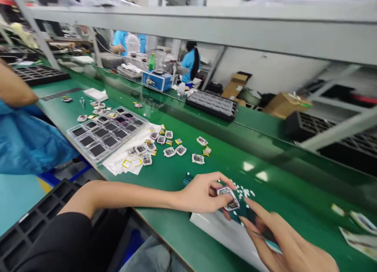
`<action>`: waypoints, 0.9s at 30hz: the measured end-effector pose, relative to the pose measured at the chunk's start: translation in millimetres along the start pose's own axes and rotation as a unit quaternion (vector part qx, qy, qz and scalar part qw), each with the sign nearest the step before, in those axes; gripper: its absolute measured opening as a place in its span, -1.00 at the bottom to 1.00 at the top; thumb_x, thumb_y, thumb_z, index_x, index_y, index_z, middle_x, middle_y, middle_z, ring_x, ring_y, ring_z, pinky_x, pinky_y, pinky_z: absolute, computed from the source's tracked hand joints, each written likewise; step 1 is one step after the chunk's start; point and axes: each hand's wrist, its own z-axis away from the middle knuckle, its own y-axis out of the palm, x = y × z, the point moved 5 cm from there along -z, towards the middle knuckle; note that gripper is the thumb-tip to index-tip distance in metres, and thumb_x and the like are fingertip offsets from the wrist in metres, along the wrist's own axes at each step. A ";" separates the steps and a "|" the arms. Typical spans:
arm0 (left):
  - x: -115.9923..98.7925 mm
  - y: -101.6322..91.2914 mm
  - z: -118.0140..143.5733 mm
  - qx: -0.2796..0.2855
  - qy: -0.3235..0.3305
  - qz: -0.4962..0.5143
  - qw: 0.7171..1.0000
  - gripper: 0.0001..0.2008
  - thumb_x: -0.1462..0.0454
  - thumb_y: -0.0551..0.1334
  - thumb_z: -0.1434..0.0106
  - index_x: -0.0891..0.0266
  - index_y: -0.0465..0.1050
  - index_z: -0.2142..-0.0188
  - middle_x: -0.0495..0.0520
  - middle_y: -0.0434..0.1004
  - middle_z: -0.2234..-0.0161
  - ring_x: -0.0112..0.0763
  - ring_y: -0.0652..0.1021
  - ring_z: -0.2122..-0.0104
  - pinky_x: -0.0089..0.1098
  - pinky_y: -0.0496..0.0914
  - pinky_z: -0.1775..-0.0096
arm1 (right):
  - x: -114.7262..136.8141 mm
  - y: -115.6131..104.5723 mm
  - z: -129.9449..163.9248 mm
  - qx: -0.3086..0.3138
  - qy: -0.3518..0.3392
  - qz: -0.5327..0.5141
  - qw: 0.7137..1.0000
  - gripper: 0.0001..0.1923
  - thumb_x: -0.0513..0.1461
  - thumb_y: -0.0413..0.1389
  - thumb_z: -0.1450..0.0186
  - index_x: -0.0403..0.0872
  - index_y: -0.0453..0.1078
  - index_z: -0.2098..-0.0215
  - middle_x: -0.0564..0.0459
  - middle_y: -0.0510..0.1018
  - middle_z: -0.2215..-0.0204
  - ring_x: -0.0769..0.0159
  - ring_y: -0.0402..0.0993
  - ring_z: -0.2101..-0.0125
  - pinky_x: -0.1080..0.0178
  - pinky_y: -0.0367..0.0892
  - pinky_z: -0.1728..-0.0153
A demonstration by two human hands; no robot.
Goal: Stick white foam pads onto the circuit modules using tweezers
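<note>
Pinching a small square silver-framed module with a dark patterned face (228,198) between thumb and fingertips, the left hand (203,194) is resting at the near edge of the glossy green worktop (224,154); its grip is closed on that piece.

Head view, item by item:
- Module: lying just right of the left palm, tilted, its long side running from upper left to lower right, held over a white sheet of paper (224,232) that is lying flat on the worktop.
- Right hand (282,244): fingers spread and holding nothing, index tip pointing up-left and arriving just beside the module's lower right corner; whether it is touching is not clear. The left hand is the nearer, already holding the piece.
- White scraps, small and loose (244,191): scattered just beyond the module.
- Loose matching modules in a scatter (173,146): lying well to the upper left, with small yellow tabs among them.
- Clear plastic tray with dark square inserts (106,132): standing further left, apart from both hands.
- Black compartment tray (212,104): sitting at the far side of the worktop.
- Blue sleeve of a neighbouring person (26,142): showing at the left edge.
- Other people in blue: working in the background, blurred.
</note>
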 end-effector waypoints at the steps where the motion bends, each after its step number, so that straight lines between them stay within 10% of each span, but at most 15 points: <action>1: -1.1 2.7 2.4 0.005 0.008 -0.003 1.000 -0.73 0.28 0.36 -0.29 0.25 0.38 0.06 -0.05 0.58 0.39 -0.48 0.63 0.53 -0.52 0.46 0.44 | 4.6 0.0 -11.7 -0.001 0.005 0.004 1.000 -0.60 -0.15 0.10 -0.51 0.02 0.38 -0.29 0.17 0.59 0.44 0.46 0.45 0.59 0.31 0.22 0.62; 8: -3.8 6.5 14.2 -0.009 -0.015 -0.023 1.000 -0.78 0.24 0.34 -0.31 0.24 0.37 0.12 -0.02 0.52 0.34 -0.44 0.67 0.43 -0.51 0.50 0.37 | 10.2 8.5 -25.1 -0.068 0.050 -0.036 0.996 -0.79 -0.37 0.17 -0.43 -0.01 0.45 0.01 0.20 0.67 0.38 0.52 0.57 0.47 0.43 0.32 0.45; 27: -15.2 10.2 26.2 -0.070 0.038 -0.190 0.979 -0.88 0.30 0.24 -0.29 0.27 0.38 0.18 -0.05 0.47 0.45 -0.51 0.57 0.49 -0.51 0.49 0.39 | 20.8 14.4 -6.7 -0.044 0.099 -0.079 0.991 -0.82 -0.37 0.15 -0.45 -0.04 0.45 0.02 0.14 0.70 0.30 0.47 0.62 0.40 0.40 0.45 0.35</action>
